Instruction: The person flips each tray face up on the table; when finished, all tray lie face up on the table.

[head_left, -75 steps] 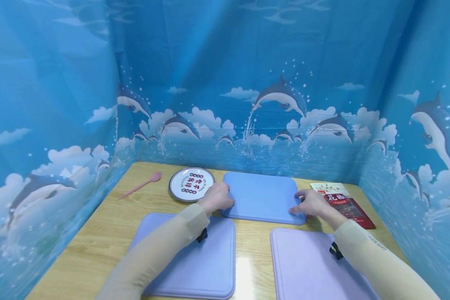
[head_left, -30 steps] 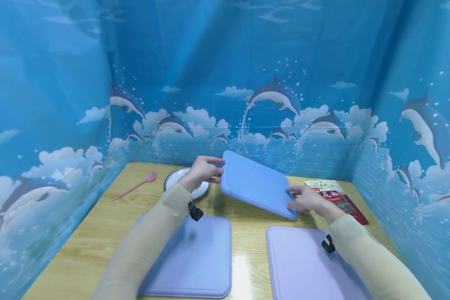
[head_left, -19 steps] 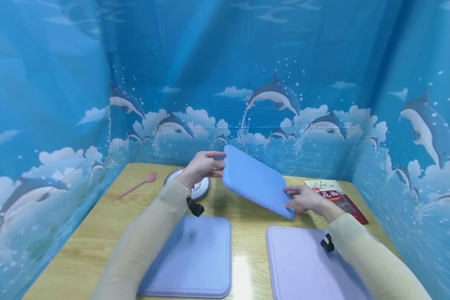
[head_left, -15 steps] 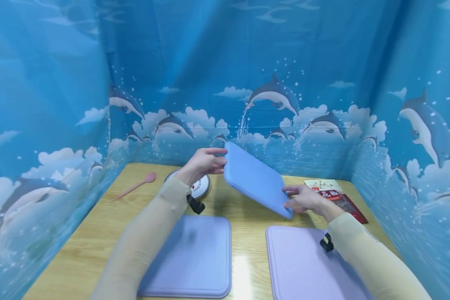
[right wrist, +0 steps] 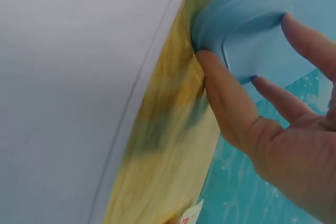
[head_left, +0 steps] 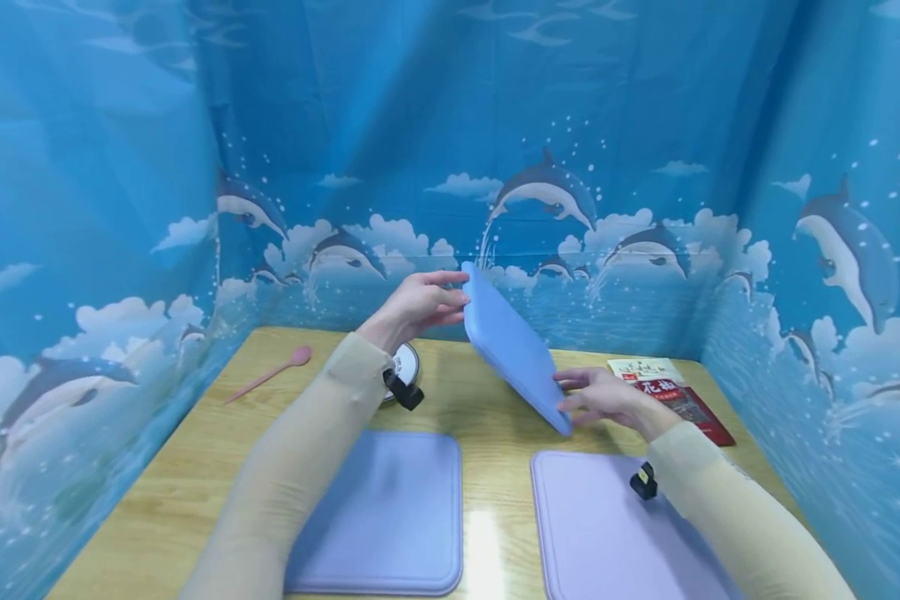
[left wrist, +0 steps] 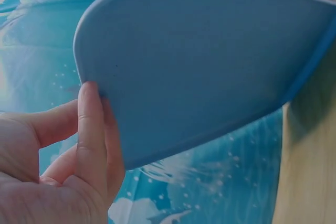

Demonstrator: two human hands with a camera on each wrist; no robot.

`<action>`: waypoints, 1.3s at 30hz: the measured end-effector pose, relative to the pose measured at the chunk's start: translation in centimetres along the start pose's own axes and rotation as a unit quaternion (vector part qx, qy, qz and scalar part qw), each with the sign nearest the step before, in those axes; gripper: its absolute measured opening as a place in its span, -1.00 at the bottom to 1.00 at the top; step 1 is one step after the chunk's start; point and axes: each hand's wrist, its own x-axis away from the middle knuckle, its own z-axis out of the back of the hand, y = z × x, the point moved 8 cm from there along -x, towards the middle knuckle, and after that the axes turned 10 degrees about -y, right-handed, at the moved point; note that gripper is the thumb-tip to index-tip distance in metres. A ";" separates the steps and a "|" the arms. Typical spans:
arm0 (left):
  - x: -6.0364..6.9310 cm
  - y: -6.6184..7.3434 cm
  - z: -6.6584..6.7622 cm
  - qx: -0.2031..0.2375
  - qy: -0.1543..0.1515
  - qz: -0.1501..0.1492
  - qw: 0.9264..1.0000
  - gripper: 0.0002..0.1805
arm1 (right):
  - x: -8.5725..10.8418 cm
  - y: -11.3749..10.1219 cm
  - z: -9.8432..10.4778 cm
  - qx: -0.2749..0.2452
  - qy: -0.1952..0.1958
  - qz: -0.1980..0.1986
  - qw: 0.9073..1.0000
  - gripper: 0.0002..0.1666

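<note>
A light blue rectangular board with rounded corners (head_left: 508, 346) stands steeply tilted over the far middle of the table, its left end high. My left hand (head_left: 412, 308) grips the raised left edge; in the left wrist view its fingers (left wrist: 90, 145) lie against the board's flat face. My right hand (head_left: 607, 396) pinches the low right end between thumb and fingers. In the right wrist view this hand (right wrist: 283, 145) holds a rimmed corner close to the tabletop; whether that corner touches the wood I cannot tell.
Nearer me lie two lilac boards, one at left (head_left: 390, 508) and one at right (head_left: 615, 517). A printed plate (head_left: 407, 362) is partly behind my left hand. A pink spoon (head_left: 270, 375) lies far left. A red packet (head_left: 708, 417) and a cream packet (head_left: 648, 368) lie far right.
The blue board lay flat 2.5 seconds ago. My left hand has lifted its left end up and slightly rightward, tilting it steeply. My right hand has shifted slightly left with the low end.
</note>
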 end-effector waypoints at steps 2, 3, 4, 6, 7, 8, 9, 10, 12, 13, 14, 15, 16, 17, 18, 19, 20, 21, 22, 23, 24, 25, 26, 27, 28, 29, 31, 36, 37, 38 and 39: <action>0.0 0.5 -0.4 0.004 -0.005 -0.004 1.000 -0.42 | -0.2 -0.1 -0.3 -0.011 -0.006 0.007 1.000 0.03; 0.0 0.7 -0.6 0.007 -0.007 -0.006 1.000 -0.42 | -0.3 -0.1 -0.4 -0.012 -0.012 0.013 1.000 0.03; 0.0 1.0 -0.8 0.007 -0.009 -0.008 1.000 -0.42 | -0.4 -0.2 -0.5 -0.020 -0.015 0.016 1.000 0.03; 0.1 1.4 -1.0 0.008 -0.012 -0.013 1.000 -0.42 | -0.7 -0.3 -0.8 -0.028 -0.020 0.024 0.999 0.03; 0.1 1.6 -1.2 0.008 -0.013 -0.015 1.000 -0.42 | -0.7 -0.4 -0.9 -0.029 -0.024 0.029 0.999 0.03; 0.1 1.8 -1.3 0.007 -0.013 -0.017 1.000 -0.42 | -0.8 -0.5 -1.0 -0.031 -0.028 0.032 0.999 0.03; 0.1 1.9 -1.4 0.008 -0.014 -0.019 1.000 -0.43 | -0.8 -0.6 -1.1 -0.031 -0.031 0.036 0.998 0.02; 0.1 2.1 -1.5 0.006 -0.013 -0.021 1.000 -0.43 | -0.8 -0.7 -1.1 -0.031 -0.032 0.038 0.998 0.02; 0.1 2.3 -1.9 0.004 -0.012 -0.024 1.000 -0.43 | -0.7 -1.1 -1.1 -0.027 -0.031 0.041 0.998 -0.01; 0.0 2.3 -2.0 0.003 -0.012 -0.025 1.000 -0.43 | -0.5 -1.4 -1.0 -0.024 -0.031 0.043 0.998 -0.03; 0.0 2.4 -2.3 0.001 -0.013 -0.026 1.000 -0.43 | -0.2 -1.8 -0.9 -0.020 -0.031 0.045 0.998 -0.04; 0.0 2.6 -2.5 -0.002 -0.015 -0.028 0.999 -0.42 | 0.1 -2.3 -0.9 -0.017 -0.029 0.046 0.998 -0.06; -0.1 2.7 -2.8 -0.007 -0.016 -0.031 0.999 -0.41 | 0.4 -2.9 -0.7 -0.012 -0.029 0.049 0.998 -0.07; -0.1 2.8 -3.0 -0.010 -0.017 -0.033 0.999 -0.41 | 0.9 -3.6 -0.6 -0.008 -0.027 0.051 0.998 -0.09; -0.2 3.0 -3.3 -0.012 -0.018 -0.036 0.999 -0.41 | 1.4 -4.5 -0.5 -0.002 -0.026 0.054 0.998 -0.10; -0.3 3.1 -3.5 -0.014 -0.019 -0.039 0.999 -0.42 | 1.8 -5.4 -0.4 0.005 -0.026 0.058 0.998 -0.10; -0.3 3.2 -3.7 -0.015 -0.020 -0.042 0.999 -0.43 | 2.3 -6.4 -0.2 0.014 -0.024 0.062 0.998 -0.12; -0.3 3.4 -3.9 -0.018 -0.019 -0.044 0.999 -0.44 | 2.8 -7.4 -0.2 0.022 -0.020 0.063 0.998 -0.13; -0.4 3.5 -4.0 -0.019 -0.017 -0.046 0.999 -0.46 | 3.2 -8.6 -0.1 0.032 -0.019 0.066 0.997 -0.14; -0.4 3.7 -4.2 -0.019 -0.016 -0.049 0.999 -0.47 | 3.7 -9.7 0.0 0.040 -0.016 0.069 0.997 -0.15; -0.5 3.8 -4.4 -0.024 -0.015 -0.051 0.998 -0.48 | 4.1 -10.9 0.0 0.049 -0.013 0.073 0.996 -0.16; -0.6 3.9 -4.6 -0.029 -0.013 -0.054 0.998 -0.49 | 4.5 -12.0 0.1 0.057 -0.011 0.077 0.995 -0.16; -0.6 4.0 -4.8 -0.035 -0.010 -0.056 0.998 -0.49 | 5.0 -13.1 0.1 0.062 -0.008 0.081 0.995 -0.17; -0.7 4.1 -5.0 -0.042 -0.007 -0.058 0.997 -0.49 | 5.5 -14.3 0.1 0.067 -0.007 0.085 0.994 -0.18; -0.8 4.1 -5.2 -0.045 -0.004 -0.059 0.997 -0.49 | 5.9 -15.4 0.1 0.072 -0.005 0.090 0.993 -0.18; -0.9 4.2 -5.4 -0.049 -0.003 -0.061 0.997 -0.49 | 6.4 -16.5 0.0 0.076 -0.001 0.095 0.993 -0.19; -1.1 4.4 -5.8 -0.056 -0.001 -0.063 0.996 -0.50 | 7.4 -18.5 -0.2 0.091 0.004 0.106 0.990 -0.21; -1.3 4.8 -6.6 -0.078 0.009 -0.072 0.994 -0.53 | 9.0 -22.5 -0.8 0.132 0.014 0.129 0.983 -0.29; -1.3 4.9 -6.8 -0.083 0.012 -0.074 0.994 -0.54 | 9.2 -23.0 -1.0 0.139 0.013 0.130 0.982 -0.32; -1.3 5.0 -7.0 -0.088 0.015 -0.077 0.993 -0.55 | 9.4 -23.4 -1.2 0.145 0.012 0.130 0.981 -0.33; -1.3 5.0 -7.2 -0.093 0.016 -0.079 0.992 -0.56 | 9.4 -23.6 -1.3 0.151 0.012 0.128 0.980 -0.35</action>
